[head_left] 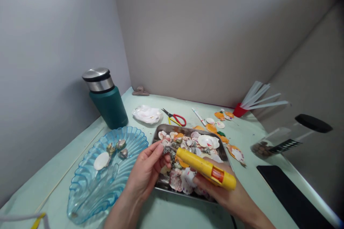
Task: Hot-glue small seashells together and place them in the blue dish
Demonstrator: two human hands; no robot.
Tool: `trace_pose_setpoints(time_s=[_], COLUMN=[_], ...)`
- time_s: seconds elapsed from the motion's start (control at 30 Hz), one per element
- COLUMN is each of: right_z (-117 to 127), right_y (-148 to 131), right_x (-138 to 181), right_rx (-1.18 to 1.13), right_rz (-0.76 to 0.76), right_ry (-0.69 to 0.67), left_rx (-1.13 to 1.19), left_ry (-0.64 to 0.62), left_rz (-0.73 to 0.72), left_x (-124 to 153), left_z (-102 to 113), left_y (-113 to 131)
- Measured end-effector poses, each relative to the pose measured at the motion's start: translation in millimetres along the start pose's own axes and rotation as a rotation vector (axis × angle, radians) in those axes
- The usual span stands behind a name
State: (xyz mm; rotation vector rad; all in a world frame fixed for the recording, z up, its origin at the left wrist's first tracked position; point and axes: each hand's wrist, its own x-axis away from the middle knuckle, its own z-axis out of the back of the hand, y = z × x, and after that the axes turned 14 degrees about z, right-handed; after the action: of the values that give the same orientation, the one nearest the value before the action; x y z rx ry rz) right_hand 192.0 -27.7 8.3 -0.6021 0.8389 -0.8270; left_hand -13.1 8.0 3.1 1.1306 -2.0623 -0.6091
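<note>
My left hand (147, 162) pinches a small greyish shell (166, 149) between thumb and fingers, above the near-left part of a metal tray. Wrapped around a yellow hot glue gun (199, 162) is my right hand (219, 195), with the nozzle pointing left at the small shell. Whether the nozzle touches it I cannot tell. Beneath both hands the metal tray (185, 196) holds many shells: a spotted scallop shell (176, 179), white ones (205, 141) and orange ones. My hands and the glue gun cover part of the tray.
Left stands a blue shell-shaped dish (88, 186) with several shells, near a green bottle (107, 105). Behind the tray lie scissors (176, 118), a white packet (147, 114) and a marker (199, 117). Right are orange shell pieces (236, 154), a red cup (240, 110) of glue sticks, a jar (268, 143) and a black slab (292, 196).
</note>
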Motion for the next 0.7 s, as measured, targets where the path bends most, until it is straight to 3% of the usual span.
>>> trace_pose_setpoints(time_s=[0.47,0.7], right_z=[-2,-9], right_y=[-1,0], right_x=[0,2], right_rx=[-0.094,-0.487], right_rz=[-0.102,-0.392], right_ry=[0.020,0.130], left_rx=[-0.011,-0.052], left_ry=[0.021,0.061], left_rz=[-0.058,-0.086], left_x=[-3,-4], left_z=[4,6], left_y=[-3,-5])
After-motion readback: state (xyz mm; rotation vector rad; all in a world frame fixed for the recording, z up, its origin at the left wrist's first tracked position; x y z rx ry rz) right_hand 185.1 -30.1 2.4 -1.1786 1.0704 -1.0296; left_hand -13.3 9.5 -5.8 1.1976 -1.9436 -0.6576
